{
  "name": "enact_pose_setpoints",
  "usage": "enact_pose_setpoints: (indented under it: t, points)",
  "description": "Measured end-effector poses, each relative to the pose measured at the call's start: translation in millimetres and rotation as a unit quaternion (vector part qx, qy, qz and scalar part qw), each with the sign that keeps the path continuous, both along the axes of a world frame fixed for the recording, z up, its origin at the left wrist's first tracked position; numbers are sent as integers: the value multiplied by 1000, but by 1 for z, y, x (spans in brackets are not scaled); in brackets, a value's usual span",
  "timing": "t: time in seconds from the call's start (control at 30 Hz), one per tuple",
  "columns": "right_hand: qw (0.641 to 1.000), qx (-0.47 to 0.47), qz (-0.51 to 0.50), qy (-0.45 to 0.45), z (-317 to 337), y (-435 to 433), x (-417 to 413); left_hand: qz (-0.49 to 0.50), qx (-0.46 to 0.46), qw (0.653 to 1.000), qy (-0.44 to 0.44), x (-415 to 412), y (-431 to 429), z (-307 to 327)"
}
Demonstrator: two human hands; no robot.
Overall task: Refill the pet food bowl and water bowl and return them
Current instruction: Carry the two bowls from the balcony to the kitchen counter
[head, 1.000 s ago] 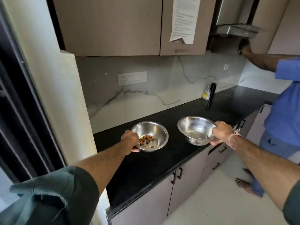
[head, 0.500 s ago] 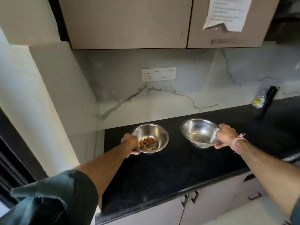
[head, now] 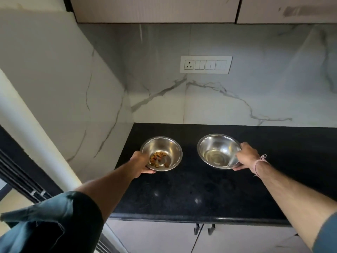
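Two steel bowls are over the black countertop (head: 200, 194). The food bowl (head: 170, 148) on the left has several brown kibble pieces at its bottom; my left hand (head: 141, 164) grips its near left rim. The water bowl (head: 217, 148) on the right holds a little clear water and tilts slightly; my right hand (head: 247, 157) grips its right rim. I cannot tell whether the bowls rest on the counter or hover just above it.
A marble backsplash with a white switch and socket panel (head: 206, 64) rises behind the counter. A marble side wall (head: 73, 99) closes the left end. Upper cabinets (head: 155, 10) hang overhead, and cabinet doors with dark handles (head: 204, 230) sit under the counter's front edge.
My view has swung left and squared up to the counter; the other person, bottle and range hood have left the frame. Both hands keep their grip on the bowls.
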State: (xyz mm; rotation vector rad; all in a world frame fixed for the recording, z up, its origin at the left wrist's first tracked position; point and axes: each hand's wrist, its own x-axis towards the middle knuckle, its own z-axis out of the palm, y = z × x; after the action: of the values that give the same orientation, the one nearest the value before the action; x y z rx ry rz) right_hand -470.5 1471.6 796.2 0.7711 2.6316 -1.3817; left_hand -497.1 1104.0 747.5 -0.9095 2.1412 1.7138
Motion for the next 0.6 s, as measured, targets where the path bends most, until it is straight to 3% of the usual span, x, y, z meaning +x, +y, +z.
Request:
enact_pose_setpoints:
  t: [0.6]
  points:
    - [996, -41, -4, -78, -92, 17, -27, -2, 15, 999, -33, -6, 52, -77]
